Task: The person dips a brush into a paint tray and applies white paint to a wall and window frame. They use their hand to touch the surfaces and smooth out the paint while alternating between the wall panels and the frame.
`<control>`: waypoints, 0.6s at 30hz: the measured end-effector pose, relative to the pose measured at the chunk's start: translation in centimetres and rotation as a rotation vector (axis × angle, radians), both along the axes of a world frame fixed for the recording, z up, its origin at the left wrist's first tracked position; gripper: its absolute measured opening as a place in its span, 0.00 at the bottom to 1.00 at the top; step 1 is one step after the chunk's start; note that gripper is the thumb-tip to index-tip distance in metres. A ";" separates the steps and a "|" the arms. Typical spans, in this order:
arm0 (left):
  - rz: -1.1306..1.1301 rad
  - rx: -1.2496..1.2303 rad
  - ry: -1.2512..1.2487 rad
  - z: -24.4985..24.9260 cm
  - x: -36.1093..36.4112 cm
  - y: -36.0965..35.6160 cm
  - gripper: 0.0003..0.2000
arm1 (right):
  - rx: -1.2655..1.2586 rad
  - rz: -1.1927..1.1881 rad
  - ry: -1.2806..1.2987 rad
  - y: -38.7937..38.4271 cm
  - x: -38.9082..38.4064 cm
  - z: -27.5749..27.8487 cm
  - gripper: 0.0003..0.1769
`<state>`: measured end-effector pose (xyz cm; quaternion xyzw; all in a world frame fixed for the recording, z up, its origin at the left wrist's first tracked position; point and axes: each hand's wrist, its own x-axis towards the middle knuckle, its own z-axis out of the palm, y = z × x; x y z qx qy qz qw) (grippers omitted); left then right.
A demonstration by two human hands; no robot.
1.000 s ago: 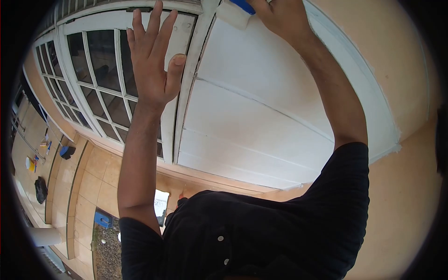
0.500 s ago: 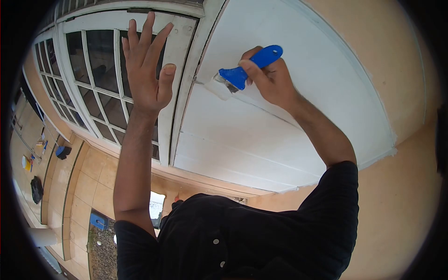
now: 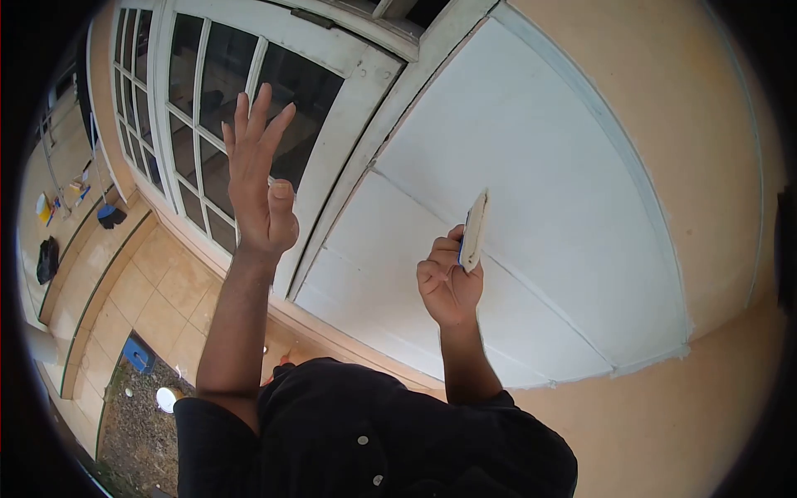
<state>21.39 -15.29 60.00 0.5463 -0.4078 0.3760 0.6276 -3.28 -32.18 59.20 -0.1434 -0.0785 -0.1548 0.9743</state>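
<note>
My left hand (image 3: 257,195) is raised in front of the paned door (image 3: 378,79), fingers apart, with nothing in it. In my right hand (image 3: 452,286) is a blue-handled putty knife (image 3: 475,232), held upright with its cream-coated working end facing me. Most of its blue handle is hidden behind that end and my fingers. Behind the knife is a large white panel (image 3: 548,166) crossed by thin seams. The knife overlaps one seam in this view.
A peach wall (image 3: 664,91) borders the panel. Down at the left are tiled steps (image 3: 158,266), a broom (image 3: 110,214), a black bag (image 3: 48,259), a blue stool-like object (image 3: 138,354) and a white bucket (image 3: 168,399) on gravel.
My right hand has dropped back from the panel seam and turned the putty knife, so its coated end faces me. The view has shifted. My left hand stays raised and spread.
</note>
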 end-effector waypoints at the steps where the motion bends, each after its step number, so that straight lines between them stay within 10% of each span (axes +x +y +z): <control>1: 0.022 0.002 0.034 -0.5 -0.6 0.8 0.39 | 0.201 0.120 -0.063 0.5 -0.1 -2.8 0.12; 7: 0.138 0.054 0.013 -3.5 -1.9 3.0 0.40 | 0.753 0.491 -0.194 3.5 1.2 -9.3 0.07; 18: 0.235 0.673 0.329 -10.3 -6.4 11.3 0.40 | 0.304 0.505 0.155 1.6 6.1 -16.5 0.19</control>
